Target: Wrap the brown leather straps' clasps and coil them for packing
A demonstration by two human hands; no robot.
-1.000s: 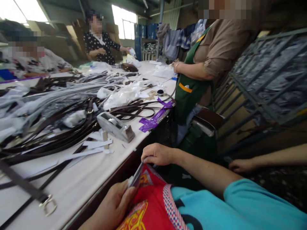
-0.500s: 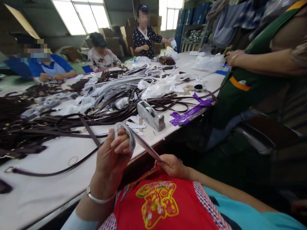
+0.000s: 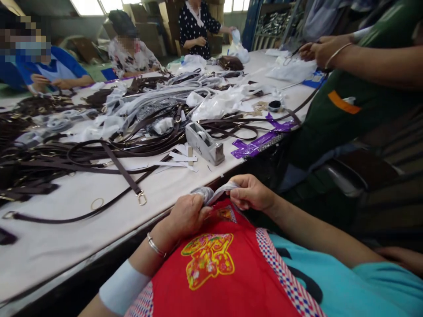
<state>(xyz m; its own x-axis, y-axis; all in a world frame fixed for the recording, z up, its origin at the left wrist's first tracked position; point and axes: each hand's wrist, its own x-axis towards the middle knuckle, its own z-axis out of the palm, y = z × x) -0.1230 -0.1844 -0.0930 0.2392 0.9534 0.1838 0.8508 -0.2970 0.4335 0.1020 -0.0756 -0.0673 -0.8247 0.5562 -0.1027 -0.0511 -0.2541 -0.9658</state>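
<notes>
Below the near edge of the long white work table, over a red apron with a yellow print, both of the person's hands meet on 1 grey-wrapped strap. Left hand, with a silver bangle at the wrist, has its fingers pressed together around the bunched left end of the strap. Right hand pinches the other end between thumb and fingers, and the strap arches between the 2 hands, just off the table edge and close to the apron.

On the table ahead stands a grey tape dispenser with short white paper strips lying beside it. Left of these sprawls a tangle of dark brown leather straps; 1 of them ends in a gold metal clasp, and a loose gold ring lies near it. Strips of purple tape cross the right table edge. Crumpled clear plastic bags lie further back.

At the right stands a person in a green apron, their hands busy over the far table end. 3 more people work along the far left and back of the table
</notes>
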